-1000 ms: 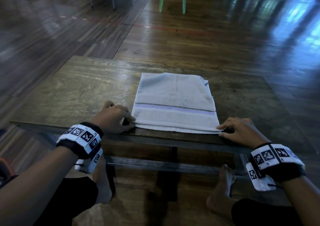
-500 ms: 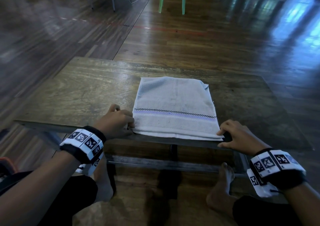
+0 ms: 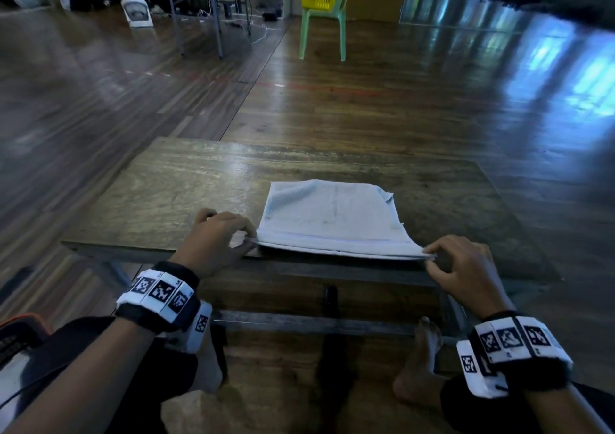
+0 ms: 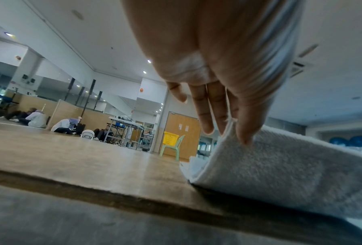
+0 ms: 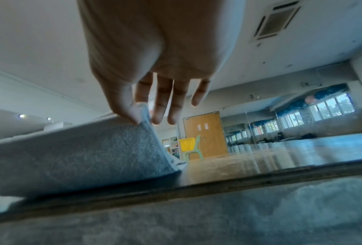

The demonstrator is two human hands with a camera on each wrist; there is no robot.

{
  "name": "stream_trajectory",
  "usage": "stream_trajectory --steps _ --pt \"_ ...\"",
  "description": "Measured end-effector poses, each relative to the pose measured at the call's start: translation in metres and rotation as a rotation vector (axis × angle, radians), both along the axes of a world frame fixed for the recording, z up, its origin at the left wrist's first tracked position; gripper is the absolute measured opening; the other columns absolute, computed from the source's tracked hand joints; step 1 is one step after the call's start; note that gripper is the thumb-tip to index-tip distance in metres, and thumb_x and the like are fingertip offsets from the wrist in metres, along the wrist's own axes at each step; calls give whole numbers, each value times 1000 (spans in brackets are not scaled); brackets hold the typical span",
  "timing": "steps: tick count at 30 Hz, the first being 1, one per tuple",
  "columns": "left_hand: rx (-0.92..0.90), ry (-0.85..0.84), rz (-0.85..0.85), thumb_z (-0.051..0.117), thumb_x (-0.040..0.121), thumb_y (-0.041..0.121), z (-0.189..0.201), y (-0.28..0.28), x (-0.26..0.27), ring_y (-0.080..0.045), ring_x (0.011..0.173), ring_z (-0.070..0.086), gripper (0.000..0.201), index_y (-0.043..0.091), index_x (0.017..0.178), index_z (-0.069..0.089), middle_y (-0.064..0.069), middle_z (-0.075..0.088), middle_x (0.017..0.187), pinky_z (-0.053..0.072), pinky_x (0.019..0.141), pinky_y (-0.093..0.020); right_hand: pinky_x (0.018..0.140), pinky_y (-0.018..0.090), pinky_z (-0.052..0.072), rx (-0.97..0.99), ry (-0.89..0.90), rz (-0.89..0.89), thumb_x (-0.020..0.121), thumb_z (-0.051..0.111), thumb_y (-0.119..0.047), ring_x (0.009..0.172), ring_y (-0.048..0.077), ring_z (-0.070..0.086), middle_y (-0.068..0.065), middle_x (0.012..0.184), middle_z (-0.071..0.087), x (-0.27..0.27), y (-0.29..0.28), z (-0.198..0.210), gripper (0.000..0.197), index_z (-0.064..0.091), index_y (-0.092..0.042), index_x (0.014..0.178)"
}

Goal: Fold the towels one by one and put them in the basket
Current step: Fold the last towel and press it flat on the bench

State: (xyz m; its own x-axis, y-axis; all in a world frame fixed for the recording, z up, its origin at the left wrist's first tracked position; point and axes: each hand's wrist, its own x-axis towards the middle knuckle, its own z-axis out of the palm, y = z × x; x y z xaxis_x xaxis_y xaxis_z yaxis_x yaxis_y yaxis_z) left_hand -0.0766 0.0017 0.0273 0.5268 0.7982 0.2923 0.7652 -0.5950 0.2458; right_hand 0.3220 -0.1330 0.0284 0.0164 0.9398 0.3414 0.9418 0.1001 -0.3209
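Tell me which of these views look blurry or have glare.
Head view: sharp on the towel, window glare on the floor. Left wrist view: the left hand close and soft. Right wrist view: the table's near edge blurred.

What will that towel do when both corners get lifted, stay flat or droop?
Probably droop: the towel already sags between the left hand and right hand. Likely light, since fingertip pinches raise it. Its terry looks unlikely to slip.

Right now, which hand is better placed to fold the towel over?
Neither alone, likely both: left hand and right hand each pinch a near corner of the towel, already lifted.
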Motion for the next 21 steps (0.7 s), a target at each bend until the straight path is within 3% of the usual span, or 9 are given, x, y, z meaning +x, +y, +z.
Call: stream_trajectory --steps 3,6,7,9,11,12,16,18,21 --pt "9 -45 -2 68 83 29 15 -9 -2 -7 87 59 10 33 86 60 16 63 87 24 84 -28 81 53 49 62 89 -3 77 51 -40 85 11 60 -11 89 62 -6 -22 19 19 58 -33 93" --pt "34 -122 -89 70 82 25 43 -15 -8 -5 81 61 21 38 86 54 18 61 83 39 81 -31 83 52 47 120 147 -12 76 52 -39 88 8 58 -15 89 60 -9 -39 42 16 58 -32 90" --pt "46 -185 -134 71 81 22 55 -20 -9 -2 79 60 23 36 86 54 17 61 82 44 78 -27 85 48 47 137 172 -9 77 55 -37 89 6 57 -18 90 60 -10 -44 51 14 59 -32 89" --pt "21 -342 -201 70 81 25 79 -31 -11 1 79 59 14 28 86 57 17 62 82 44 73 -12 87 29 47 175 231 18 78 64 -23 89 -2 57 -20 91 61 -13 -52 70 15 59 -33 89" --pt "-8 -475 -199 61 80 42 100 -39 -12 0 82 60 19 24 86 60 12 65 84 43 73 -11 78 5 41 223 296 23 78 67 -9 86 -9 58 -22 92 63 -17 -59 93 30 57 -36 86" --pt "-14 -531 -189 58 79 47 109 -41 -13 -2 82 60 24 25 86 61 12 65 89 44 74 -13 75 1 39 250 329 28 79 67 -8 84 -11 57 -24 91 63 -18 -60 103 32 57 -38 84" --pt "0 -659 -213 59 75 48 138 -39 -11 6 75 60 16 37 86 62 21 67 86 47 74 -12 77 1 38 391 391 41 80 67 -6 83 -12 57 -28 88 63 -15 -58 133 38 58 -43 84" --pt "44 -615 -214 58 76 48 144 -34 -11 10 75 59 12 45 86 61 26 66 86 44 73 -6 76 1 38 420 393 38 78 65 -11 82 -13 56 -30 87 63 -10 -50 139 34 58 -45 83" --pt "77 -530 -178 59 78 46 139 -20 -8 7 76 59 8 47 86 60 25 65 88 43 72 -5 76 1 39 381 382 27 78 68 -2 84 -12 57 -29 89 63 -1 -30 129 40 58 -40 81"
